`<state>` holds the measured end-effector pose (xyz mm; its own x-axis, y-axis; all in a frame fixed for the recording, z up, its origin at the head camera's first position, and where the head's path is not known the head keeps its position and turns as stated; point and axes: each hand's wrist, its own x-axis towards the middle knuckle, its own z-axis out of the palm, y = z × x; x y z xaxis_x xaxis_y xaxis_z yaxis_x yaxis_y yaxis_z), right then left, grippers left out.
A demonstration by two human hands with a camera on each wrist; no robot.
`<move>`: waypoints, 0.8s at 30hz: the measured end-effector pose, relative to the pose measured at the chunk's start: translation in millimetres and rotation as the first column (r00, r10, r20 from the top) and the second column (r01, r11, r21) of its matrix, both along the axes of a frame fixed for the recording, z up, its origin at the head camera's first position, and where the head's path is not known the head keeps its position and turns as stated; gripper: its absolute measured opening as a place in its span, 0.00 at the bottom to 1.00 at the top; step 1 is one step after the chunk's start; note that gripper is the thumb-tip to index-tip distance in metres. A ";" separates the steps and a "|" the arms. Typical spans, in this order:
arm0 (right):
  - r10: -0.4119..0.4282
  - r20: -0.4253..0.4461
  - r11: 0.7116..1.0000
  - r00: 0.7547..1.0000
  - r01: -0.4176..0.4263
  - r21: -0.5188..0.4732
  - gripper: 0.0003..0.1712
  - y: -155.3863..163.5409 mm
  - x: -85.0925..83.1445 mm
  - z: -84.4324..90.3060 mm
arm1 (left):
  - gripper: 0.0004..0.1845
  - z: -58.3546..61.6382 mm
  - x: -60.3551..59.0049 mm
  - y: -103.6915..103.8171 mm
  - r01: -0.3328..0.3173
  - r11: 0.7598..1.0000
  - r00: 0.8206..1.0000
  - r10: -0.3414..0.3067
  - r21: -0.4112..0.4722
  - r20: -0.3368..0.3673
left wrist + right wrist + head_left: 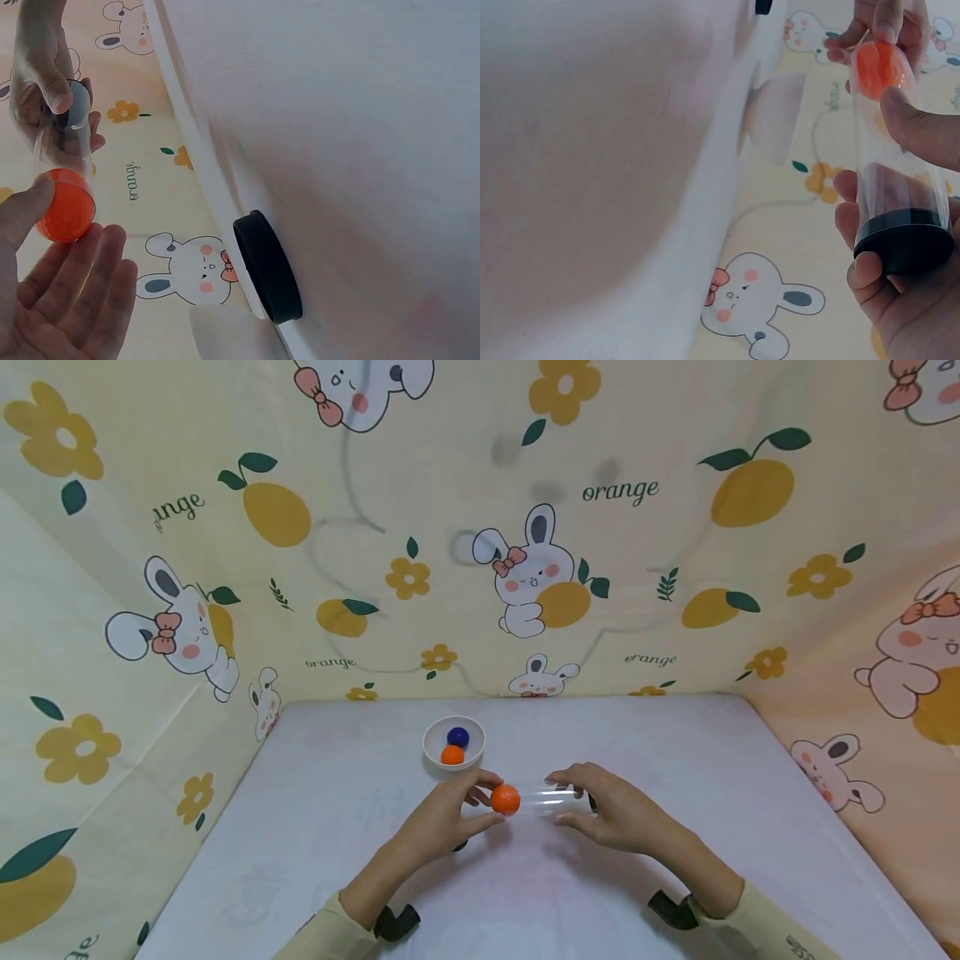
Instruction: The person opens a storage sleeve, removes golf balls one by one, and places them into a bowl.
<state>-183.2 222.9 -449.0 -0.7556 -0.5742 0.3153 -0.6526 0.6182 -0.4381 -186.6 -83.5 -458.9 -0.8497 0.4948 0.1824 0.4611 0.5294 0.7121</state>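
My right hand [618, 810] grips a clear plastic tube [551, 800], held sideways above the table. A black cap [906, 244] closes the end of the tube within that hand, and the right thumb lies along the side. At the tube's other end sits a bright orange ball [506, 800]. My left hand [450, 814] pinches this ball between thumb and fingers, as the left wrist view shows closely. A second black cap [268, 266] stands out on the table below the left hand, mostly hidden by that hand in the head view.
Behind the left hand stands a white bowl [427, 745] holding a dark blue ball [458, 737] and another orange ball [452, 755]. A white cloth covers the table [315, 802]. Patterned curtains [450, 485] with rabbits and oranges rise at the back and sides.
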 end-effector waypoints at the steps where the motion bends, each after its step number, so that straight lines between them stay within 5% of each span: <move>1: -0.002 0.005 1.000 1.000 0.002 0.001 0.29 -0.1 -0.3 -0.1 | 0.25 -0.3 -0.4 -0.3 0.002 1.000 1.000 -0.002 0.003 -0.002; 24: -0.037 0.026 0.999 0.999 0.037 0.011 0.31 -1.1 -1.4 -0.9 | 0.24 0.7 -2.2 -7.3 0.025 1.000 1.000 -0.025 0.010 -0.016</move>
<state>-184.6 221.8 -449.9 -0.7844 -0.5489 0.2888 -0.6175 0.6466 -0.4479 -188.8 -90.8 -458.2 -0.8341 0.5137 0.2012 0.4855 0.5102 0.7099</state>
